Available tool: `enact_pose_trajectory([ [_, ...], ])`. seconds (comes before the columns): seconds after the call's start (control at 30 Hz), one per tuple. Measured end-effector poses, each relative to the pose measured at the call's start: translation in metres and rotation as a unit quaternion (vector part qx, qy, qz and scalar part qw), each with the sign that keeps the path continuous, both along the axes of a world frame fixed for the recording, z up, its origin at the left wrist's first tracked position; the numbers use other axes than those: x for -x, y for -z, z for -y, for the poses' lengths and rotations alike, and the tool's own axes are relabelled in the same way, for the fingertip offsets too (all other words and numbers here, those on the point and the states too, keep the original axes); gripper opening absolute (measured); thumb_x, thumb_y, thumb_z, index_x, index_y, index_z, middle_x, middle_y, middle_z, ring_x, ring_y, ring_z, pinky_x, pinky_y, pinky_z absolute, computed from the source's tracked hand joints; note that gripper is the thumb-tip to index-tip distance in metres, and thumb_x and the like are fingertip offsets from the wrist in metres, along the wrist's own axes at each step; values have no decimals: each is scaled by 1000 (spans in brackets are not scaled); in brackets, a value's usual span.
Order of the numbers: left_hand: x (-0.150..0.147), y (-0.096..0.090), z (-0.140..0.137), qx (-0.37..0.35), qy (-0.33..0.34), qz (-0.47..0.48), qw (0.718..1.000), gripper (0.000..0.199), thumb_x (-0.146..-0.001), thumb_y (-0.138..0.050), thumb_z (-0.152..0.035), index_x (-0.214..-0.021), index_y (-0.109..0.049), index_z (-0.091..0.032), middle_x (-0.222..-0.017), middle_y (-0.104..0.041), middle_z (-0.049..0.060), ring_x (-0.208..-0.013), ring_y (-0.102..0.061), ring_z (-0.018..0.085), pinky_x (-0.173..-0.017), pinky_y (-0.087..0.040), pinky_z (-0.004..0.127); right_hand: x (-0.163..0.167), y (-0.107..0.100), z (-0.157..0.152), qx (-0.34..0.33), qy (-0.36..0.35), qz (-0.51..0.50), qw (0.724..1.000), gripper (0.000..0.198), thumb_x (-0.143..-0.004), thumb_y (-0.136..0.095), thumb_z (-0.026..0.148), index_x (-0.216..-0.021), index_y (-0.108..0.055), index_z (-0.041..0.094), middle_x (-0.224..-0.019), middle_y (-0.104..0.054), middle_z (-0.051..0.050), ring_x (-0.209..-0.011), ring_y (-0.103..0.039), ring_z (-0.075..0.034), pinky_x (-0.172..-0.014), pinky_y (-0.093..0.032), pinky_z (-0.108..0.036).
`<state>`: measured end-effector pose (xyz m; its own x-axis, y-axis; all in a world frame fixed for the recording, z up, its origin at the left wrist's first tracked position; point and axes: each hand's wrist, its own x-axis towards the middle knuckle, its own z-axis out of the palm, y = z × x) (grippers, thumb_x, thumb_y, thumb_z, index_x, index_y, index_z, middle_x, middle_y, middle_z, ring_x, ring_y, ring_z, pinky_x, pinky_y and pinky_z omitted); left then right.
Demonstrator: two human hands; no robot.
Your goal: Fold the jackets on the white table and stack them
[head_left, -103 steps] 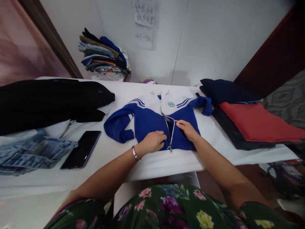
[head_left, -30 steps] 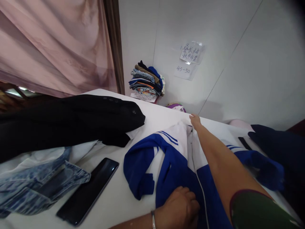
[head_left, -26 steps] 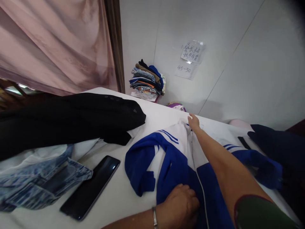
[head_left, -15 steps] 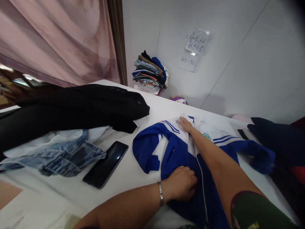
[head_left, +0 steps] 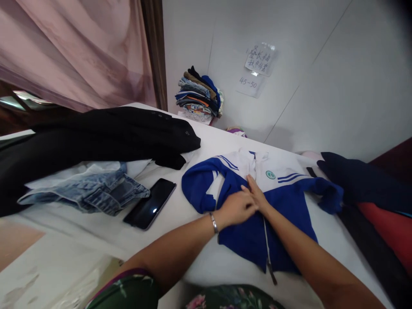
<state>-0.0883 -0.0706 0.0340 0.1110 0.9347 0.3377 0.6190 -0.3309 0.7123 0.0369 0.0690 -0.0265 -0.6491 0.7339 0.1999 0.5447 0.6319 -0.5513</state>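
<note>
A blue and white zip-up jacket (head_left: 283,214), with striped shoulders and a round green badge, lies front up on the white table (head_left: 199,266). My left hand (head_left: 236,208), with a silver bracelet at the wrist, is closed over the upper front near the zip line. Whatever its curled fingers hold is hidden. Right beside it, my right hand (head_left: 256,195) lies on the jacket's chest with fingers stretched toward the collar. Both hands touch or overlap there. Below them the zip (head_left: 267,240) runs down to the hem. The jacket's left-side sleeve is bent inward; the other reaches out to the right.
A black phone (head_left: 150,204) lies left of the jacket, by denim clothing (head_left: 99,191) and a black garment (head_left: 112,135). Folded clothes (head_left: 198,96) are stacked at the table's far edge. Dark clothing (head_left: 360,180) and a red item (head_left: 386,227) lie at right. Handwritten papers (head_left: 260,59) hang on the wall.
My left hand has moved up the jacket front from its lower part. My right hand has come down from the collar, and the two now meet at the chest.
</note>
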Motion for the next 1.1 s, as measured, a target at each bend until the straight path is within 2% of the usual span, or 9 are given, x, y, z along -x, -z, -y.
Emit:
enact_pose_trajectory([
  [0.07,27,-6,-11,18,-154,96,983,20,-90,-51,-23,-83,-70,-18,-92,-71,4,-90,-62,16,-85,-46,27,-10,1,18,-10,-9,10,1000,79,-91,-44,61,-155,-31,15,-157,-36,-15,-147,-32,-28,-120,-28,-50],
  [0.13,59,-7,-21,68,-302,171,936,18,-88,-53,-22,-91,-70,-18,-101,-72,5,-96,-63,16,-88,-47,26,-15,-2,34,-30,-8,45,998,77,-93,-42,60,-156,-27,18,-156,-38,-14,-146,-34,-27,-120,-27,-49],
  [0.2,88,-2,-28,137,-363,211,897,17,-87,-54,-20,-92,-70,-17,-102,-73,7,-97,-65,17,-86,-49,26,-15,-7,46,-48,-4,98,994,76,-94,-40,59,-156,-28,17,-156,-39,-15,-146,-33,-27,-121,-24,-49],
  [0.33,113,6,-42,225,-348,250,875,22,-91,-52,-24,-82,-68,-13,-82,-72,9,-74,-68,15,-69,-52,24,-10,-17,56,-72,-3,174,982,70,-96,-38,58,-151,-38,14,-157,-36,-16,-147,-29,-30,-121,-21,-49],
  [0.47,104,1,-64,302,-313,270,859,29,-92,-58,-35,-82,-65,-9,-71,-69,8,-60,-66,14,-60,-53,25,-7,-21,58,-86,-2,194,977,69,-97,-36,56,-150,-40,12,-157,-35,-17,-147,-30,-30,-120,-22,-49],
  [0.57,95,-2,-79,332,-309,262,852,32,-91,-63,-39,-90,-65,-7,-75,-67,7,-62,-64,14,-59,-54,26,-8,-21,59,-89,2,192,977,69,-97,-36,57,-150,-40,13,-157,-36,-16,-147,-31,-30,-120,-22,-48],
  [0.7,93,0,-84,290,-325,232,870,35,-103,-40,-30,-96,-63,-5,-83,-65,1,-72,-65,9,-70,-49,23,-8,-21,60,-83,4,187,979,73,-95,-38,61,-152,-38,14,-157,-36,-16,-147,-30,-30,-120,-21,-48],
  [0.87,103,4,-71,185,-401,151,884,8,-84,-62,-24,-86,-62,-17,-88,-71,7,-82,-67,17,-69,-47,25,-6,-21,59,-82,-3,188,979,79,-93,-43,64,-152,-37,12,-157,-34,-19,-148,-28,-32,-121,-21,-49],
  [1.1,108,8,-63,174,-433,57,883,3,-78,-56,-21,-77,-58,-22,-87,-72,6,-88,-67,22,-73,-46,29,-13,-25,64,-36,-11,142,989,66,-91,-49,63,-140,-56,20,-156,-38,-13,-147,-30,-31,-119,-24,-50],
])
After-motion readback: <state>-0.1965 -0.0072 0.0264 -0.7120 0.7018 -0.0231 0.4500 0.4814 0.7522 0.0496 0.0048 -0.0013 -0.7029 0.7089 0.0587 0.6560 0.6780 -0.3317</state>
